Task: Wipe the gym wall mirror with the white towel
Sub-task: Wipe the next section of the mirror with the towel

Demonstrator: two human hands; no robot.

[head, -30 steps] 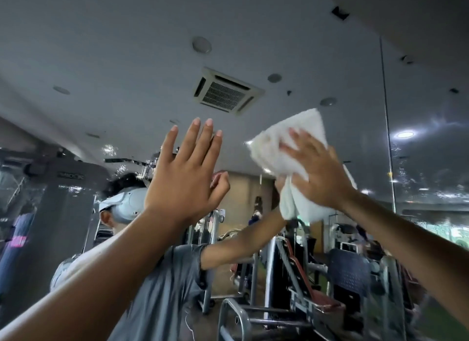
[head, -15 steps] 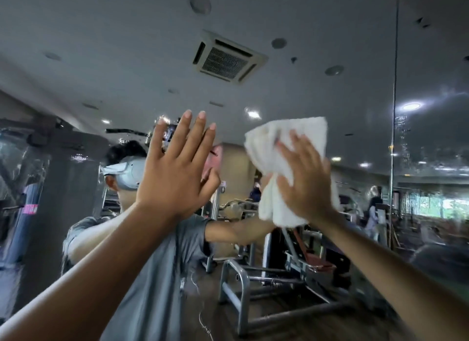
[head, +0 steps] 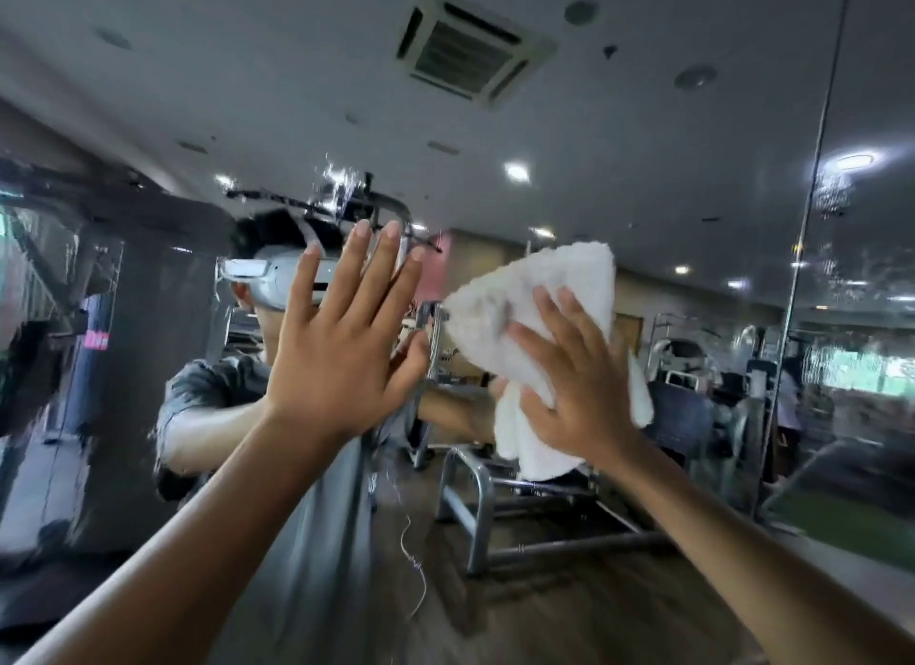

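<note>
Both hands are working against the gym wall mirror [head: 668, 109]. The left hand [head: 341, 347] is lying flat on the glass with fingers straight and spread, probably bracing the body. The right hand [head: 579, 387] is pressing the white towel [head: 534, 308] onto the mirror just beside it, fingers splayed over the bunched cloth so a wide patch is making contact. A pink sign [head: 96, 340] reflected at far left is showing writing too blurred to read, and no brand is legible anywhere.

Right hand [head: 577, 387] presses white towel [head: 539, 313] against mirror [head: 643, 144]; left hand [head: 341, 347] lies flat beside it.
</note>
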